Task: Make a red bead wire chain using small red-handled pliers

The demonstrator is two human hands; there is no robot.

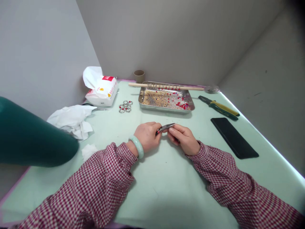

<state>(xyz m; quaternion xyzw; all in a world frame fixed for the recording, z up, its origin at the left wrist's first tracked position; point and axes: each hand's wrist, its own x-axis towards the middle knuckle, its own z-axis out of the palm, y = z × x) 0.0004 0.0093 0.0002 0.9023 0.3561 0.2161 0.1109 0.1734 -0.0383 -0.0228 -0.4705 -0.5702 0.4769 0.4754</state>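
A person in red-checked sleeves is sitting at a pale green table [166,187], seen from above. Both hands are meeting at the table's middle. The left hand [147,135], with a pale green bangle [137,146] on its wrist, is pinching one end of a small metal tool [166,127]. The right hand [184,138] is closing its fingers around the other end. Something red is showing at the left tip, too small to identify.

Behind the hands, a steel tray [166,109] is holding many loose gold and red beads [164,99]. A wooden dowel [138,85] lying across its far rim is already carrying a row of beads. A small pile of metal rings [125,106] is lying left of the tray, so most of the material appears unused. Green-handled pliers [219,107] and a black phone [233,137] are lying to the right, with a tissue pack [103,92] to the left.
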